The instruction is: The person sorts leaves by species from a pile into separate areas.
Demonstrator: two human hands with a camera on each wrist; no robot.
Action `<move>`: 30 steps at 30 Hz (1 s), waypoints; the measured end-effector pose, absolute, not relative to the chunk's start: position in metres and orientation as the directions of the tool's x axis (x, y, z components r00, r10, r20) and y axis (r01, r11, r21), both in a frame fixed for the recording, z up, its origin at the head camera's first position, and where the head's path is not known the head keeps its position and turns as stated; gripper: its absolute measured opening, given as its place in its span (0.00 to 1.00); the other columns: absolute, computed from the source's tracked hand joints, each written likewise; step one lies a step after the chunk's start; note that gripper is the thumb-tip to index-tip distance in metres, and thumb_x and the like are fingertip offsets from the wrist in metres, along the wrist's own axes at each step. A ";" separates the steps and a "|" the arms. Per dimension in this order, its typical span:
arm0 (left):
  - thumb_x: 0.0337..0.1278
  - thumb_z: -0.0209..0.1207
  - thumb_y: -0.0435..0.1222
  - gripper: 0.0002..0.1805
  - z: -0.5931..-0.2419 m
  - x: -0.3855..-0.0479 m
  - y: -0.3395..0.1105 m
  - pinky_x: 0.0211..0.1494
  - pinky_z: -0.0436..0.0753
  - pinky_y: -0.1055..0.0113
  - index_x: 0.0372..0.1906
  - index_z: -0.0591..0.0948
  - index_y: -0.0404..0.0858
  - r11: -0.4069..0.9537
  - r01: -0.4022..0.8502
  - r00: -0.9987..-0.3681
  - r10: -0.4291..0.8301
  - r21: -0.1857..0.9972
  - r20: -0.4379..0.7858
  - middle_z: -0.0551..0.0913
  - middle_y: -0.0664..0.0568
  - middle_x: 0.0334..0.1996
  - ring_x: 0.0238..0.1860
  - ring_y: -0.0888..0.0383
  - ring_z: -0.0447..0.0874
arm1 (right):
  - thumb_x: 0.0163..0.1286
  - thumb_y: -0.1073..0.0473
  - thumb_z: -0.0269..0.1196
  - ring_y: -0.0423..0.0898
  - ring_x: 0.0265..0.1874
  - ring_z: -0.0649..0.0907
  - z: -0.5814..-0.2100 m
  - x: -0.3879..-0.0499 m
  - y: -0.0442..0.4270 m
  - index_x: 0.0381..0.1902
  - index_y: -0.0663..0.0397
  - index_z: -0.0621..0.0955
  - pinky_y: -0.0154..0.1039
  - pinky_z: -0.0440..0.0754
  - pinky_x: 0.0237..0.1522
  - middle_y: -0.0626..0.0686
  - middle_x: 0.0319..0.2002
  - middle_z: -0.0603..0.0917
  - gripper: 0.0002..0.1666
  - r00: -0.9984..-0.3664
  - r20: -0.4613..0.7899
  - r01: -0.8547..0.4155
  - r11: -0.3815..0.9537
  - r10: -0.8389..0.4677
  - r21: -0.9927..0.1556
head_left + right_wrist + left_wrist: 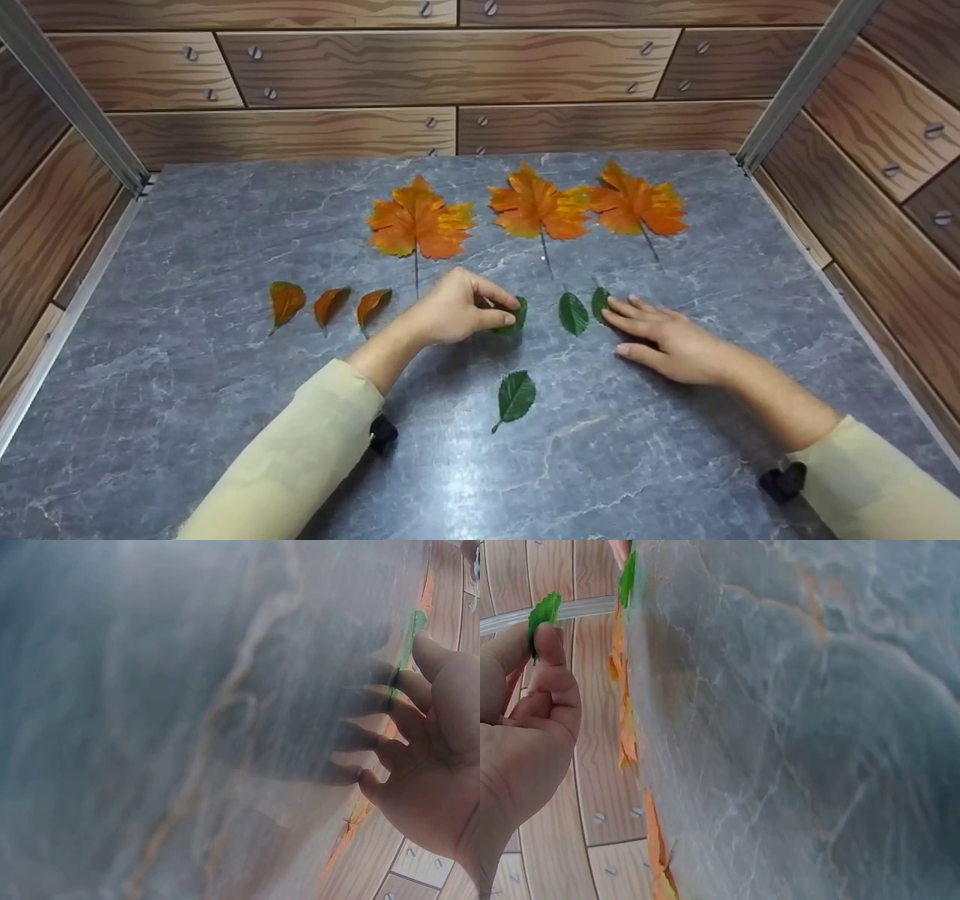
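Note:
Between thumb and forefinger my left hand [461, 306] pinches a green leaf [519, 316], held above the table in the left wrist view. My right hand [679, 341] has its fingers spread, and its fingertips touch the edge of a second green leaf [599, 304] lying on the table. Just left of that one lies another green leaf [573, 313]. A toothed green leaf [517, 396] with a short stalk lies nearer the front, between the two forearms. In the right wrist view the right hand [442, 720] casts finger shadows on the tabletop.
Three orange maple leaves, left [420, 221], middle [536, 202] and right [637, 201], lie along the back. Three small brown-orange leaves [286, 304] form a row at left. Wood-patterned walls [450, 67] enclose the grey marbled table [187, 420].

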State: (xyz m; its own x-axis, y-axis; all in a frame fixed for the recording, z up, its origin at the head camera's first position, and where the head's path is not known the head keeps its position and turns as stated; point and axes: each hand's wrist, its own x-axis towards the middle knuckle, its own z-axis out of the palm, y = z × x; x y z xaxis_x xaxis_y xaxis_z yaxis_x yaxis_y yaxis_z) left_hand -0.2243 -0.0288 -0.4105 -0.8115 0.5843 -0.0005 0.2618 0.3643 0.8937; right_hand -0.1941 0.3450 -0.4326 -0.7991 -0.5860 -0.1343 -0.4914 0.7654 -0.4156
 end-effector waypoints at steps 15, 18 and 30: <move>0.70 0.68 0.32 0.24 -0.426 -0.227 -0.008 0.45 0.82 0.70 0.68 0.84 0.38 0.354 0.197 -0.814 0.579 0.914 -0.049 0.83 0.44 0.66 0.45 0.62 0.88 | 0.85 0.41 0.55 0.65 0.83 0.53 -0.431 -0.195 0.344 0.83 0.48 0.65 0.74 0.48 0.77 0.54 0.84 0.58 0.38 -0.794 -0.142 -0.491 0.761 -0.591 -0.424; 0.70 0.68 0.32 0.24 -0.429 -0.229 -0.006 0.44 0.80 0.71 0.68 0.83 0.38 0.365 0.184 -0.813 0.578 0.912 -0.067 0.83 0.44 0.66 0.42 0.64 0.85 | 0.85 0.41 0.55 0.65 0.83 0.53 -0.431 -0.195 0.344 0.83 0.48 0.65 0.74 0.49 0.77 0.54 0.84 0.57 0.38 -0.794 -0.144 -0.490 0.762 -0.591 -0.424; 0.70 0.67 0.31 0.26 -0.432 -0.231 -0.004 0.65 0.80 0.63 0.71 0.80 0.33 0.386 0.165 -0.788 0.605 0.908 -0.114 0.81 0.42 0.68 0.63 0.55 0.82 | 0.85 0.40 0.55 0.65 0.82 0.53 -0.433 -0.195 0.345 0.83 0.48 0.65 0.74 0.49 0.76 0.54 0.84 0.58 0.37 -0.792 -0.140 -0.496 0.761 -0.594 -0.419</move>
